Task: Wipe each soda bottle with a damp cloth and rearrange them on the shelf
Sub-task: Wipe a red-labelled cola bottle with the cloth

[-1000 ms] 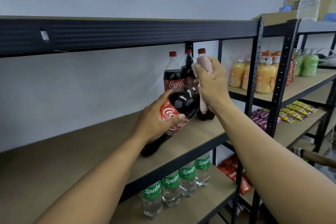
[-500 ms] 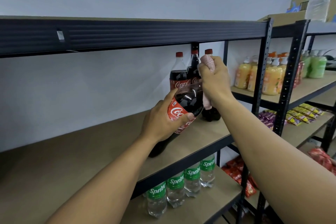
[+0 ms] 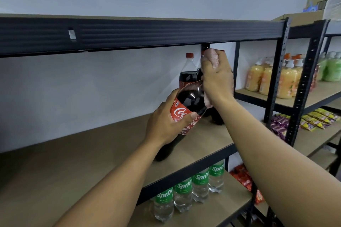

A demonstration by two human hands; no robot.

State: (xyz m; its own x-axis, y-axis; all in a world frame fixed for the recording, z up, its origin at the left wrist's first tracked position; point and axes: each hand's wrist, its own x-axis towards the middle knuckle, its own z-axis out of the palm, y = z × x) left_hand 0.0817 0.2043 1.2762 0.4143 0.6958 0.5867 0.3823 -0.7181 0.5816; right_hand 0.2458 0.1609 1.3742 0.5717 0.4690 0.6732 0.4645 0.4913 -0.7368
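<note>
I see the left hand [image 3: 166,121] wrapped around the red label of a large Coca-Cola bottle [image 3: 191,99], thumb across the front and fingers curled behind. The bottle leans with its neck up and to the right, while its dark base sits low on the wooden shelf board [image 3: 92,153], close to the front edge. I cannot tell whether the base fully rests on the board.

The right hand [image 3: 217,77] is closed around the bottle's neck with a pink cloth [image 3: 212,57] bunched in its grip. One end of the cloth sticks out above the fist and the other hangs below the wrist, against the bottle's shoulder. The cap is hidden under the hand and cloth.

Just behind, an upright Coca-Cola bottle [image 3: 188,72] with a red cap stands on the same board against the wall. More cola bottles [image 3: 217,118] beside it are mostly covered by the right hand.

On the shelf below, four Sprite bottles [image 3: 200,184] stand in a row. On the neighbouring rack to the right are orange pump bottles [image 3: 284,79], green bottles [image 3: 332,70], and yellow snack packets [image 3: 317,120] one level lower.
</note>
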